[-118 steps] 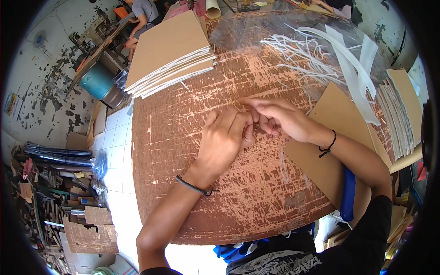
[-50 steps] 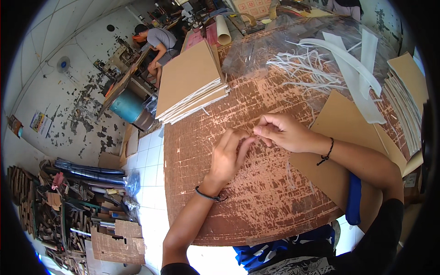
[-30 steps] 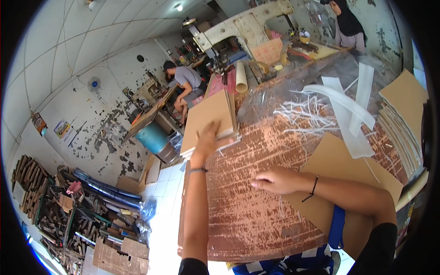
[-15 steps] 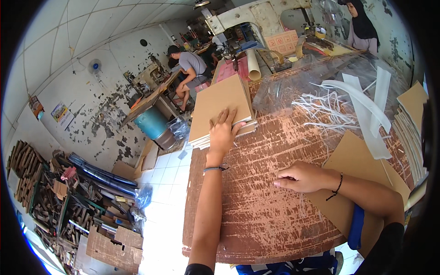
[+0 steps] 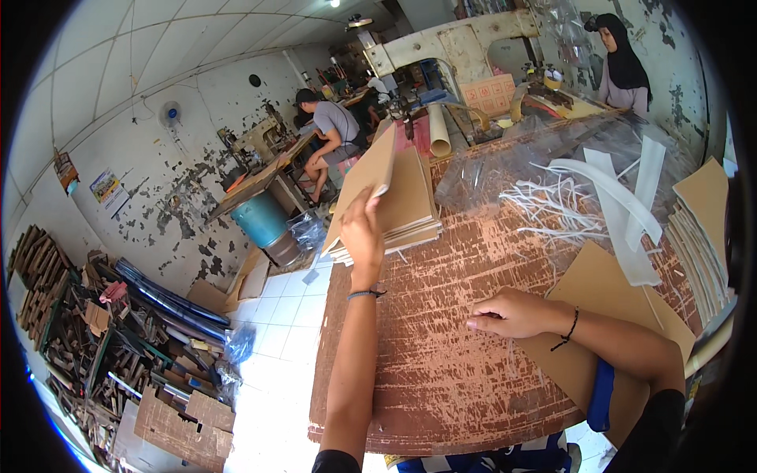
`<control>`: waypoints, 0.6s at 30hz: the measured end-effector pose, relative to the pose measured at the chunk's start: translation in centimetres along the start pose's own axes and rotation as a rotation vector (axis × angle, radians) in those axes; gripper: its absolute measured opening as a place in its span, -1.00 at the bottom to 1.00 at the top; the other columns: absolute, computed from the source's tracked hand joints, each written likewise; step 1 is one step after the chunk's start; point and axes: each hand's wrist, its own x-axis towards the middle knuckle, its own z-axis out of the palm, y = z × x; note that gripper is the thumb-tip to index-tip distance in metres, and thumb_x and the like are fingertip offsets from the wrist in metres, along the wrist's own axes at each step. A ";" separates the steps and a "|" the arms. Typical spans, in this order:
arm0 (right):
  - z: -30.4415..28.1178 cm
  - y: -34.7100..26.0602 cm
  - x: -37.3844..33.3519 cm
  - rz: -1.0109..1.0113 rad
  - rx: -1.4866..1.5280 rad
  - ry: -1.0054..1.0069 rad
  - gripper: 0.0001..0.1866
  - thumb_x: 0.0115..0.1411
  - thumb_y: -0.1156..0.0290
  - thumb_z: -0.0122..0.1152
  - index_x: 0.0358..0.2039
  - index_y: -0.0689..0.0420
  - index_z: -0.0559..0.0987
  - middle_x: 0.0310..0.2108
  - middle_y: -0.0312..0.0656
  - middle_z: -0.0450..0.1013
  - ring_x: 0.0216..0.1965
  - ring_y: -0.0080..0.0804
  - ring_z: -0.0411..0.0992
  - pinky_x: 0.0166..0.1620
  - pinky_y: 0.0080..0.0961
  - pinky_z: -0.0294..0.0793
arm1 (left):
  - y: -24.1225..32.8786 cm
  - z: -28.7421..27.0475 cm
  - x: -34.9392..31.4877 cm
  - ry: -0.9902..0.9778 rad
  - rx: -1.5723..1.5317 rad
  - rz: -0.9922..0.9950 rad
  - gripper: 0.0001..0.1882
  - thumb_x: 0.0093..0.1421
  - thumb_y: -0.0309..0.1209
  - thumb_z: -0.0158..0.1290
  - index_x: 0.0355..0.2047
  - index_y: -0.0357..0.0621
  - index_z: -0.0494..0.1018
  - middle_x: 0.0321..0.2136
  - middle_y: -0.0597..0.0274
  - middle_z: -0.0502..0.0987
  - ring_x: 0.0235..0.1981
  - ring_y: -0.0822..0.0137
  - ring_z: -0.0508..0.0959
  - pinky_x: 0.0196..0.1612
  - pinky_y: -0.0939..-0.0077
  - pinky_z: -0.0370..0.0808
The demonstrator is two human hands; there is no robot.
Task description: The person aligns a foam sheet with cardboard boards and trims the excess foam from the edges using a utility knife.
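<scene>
At the table's far left edge stands a stack of brown boards (image 5: 413, 185) with pale edges. My left hand (image 5: 363, 236) is closed on the near edge of a thin brown board (image 5: 369, 169), which is raised and tilted up off the stack. Over the middle of the scratched brown table (image 5: 441, 370), my right hand (image 5: 516, 312) is curled, thumb against fingers. Whatever it may hold is hidden. Beneath my right forearm lies a large brown board (image 5: 603, 292), partly covered by the arm.
Thin white strips (image 5: 552, 206) lie tangled beyond my right hand, beside wider white strips (image 5: 607, 197) and clear plastic sheeting (image 5: 489, 158). More boards (image 5: 698, 252) are stacked at the right edge. A machine (image 5: 449, 47) and a person (image 5: 623, 71) are at the back.
My left hand was lying flat on the stack. It now grips the top board, whose right side has come up off the pile. My right hand has barely moved.
</scene>
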 end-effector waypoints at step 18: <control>-0.4 -0.1 -0.2 0.088 0.019 -0.049 -0.61 0.44 0.09 0.01 -0.24 0.15 0.63 -0.55 -0.15 0.48 -0.55 -0.39 0.43 -0.41 -0.37 0.38 | -3.5 -12.7 5.2 0.586 -0.974 -0.580 -0.36 0.51 -0.03 -0.35 0.28 -0.39 0.18 0.23 -0.02 0.36 0.21 0.03 0.43 0.27 0.05 0.41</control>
